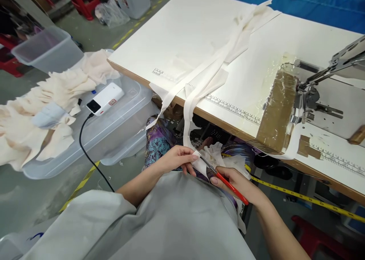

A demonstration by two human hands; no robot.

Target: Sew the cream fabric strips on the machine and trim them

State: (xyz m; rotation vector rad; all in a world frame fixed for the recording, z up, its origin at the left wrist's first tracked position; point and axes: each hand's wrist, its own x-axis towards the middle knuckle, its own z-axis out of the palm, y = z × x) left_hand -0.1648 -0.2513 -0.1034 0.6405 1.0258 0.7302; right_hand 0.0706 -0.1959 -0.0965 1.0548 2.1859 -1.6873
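Left hand [180, 158]: fingers closed on the lower end of a long cream fabric strip [187, 125].
Right hand [235, 182]: gripping red-handled metal scissors [233, 188]; blades at the fabric beside the left fingers.
Strip routing: across the white rectangular surface [176, 35], over its brown front edge, down to the left hand.
Edge spacing: both hands apart from the front edge, with open room between.
Surface, right side: grey metal sewing machine [310, 96], well apart from both hands.

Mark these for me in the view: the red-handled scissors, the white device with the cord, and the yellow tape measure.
Red-handled scissors [232, 188]: head view, red handle.
White device [106, 99]: head view, top face.
Yellow tape measure [308, 199]: head view, hanging strip.
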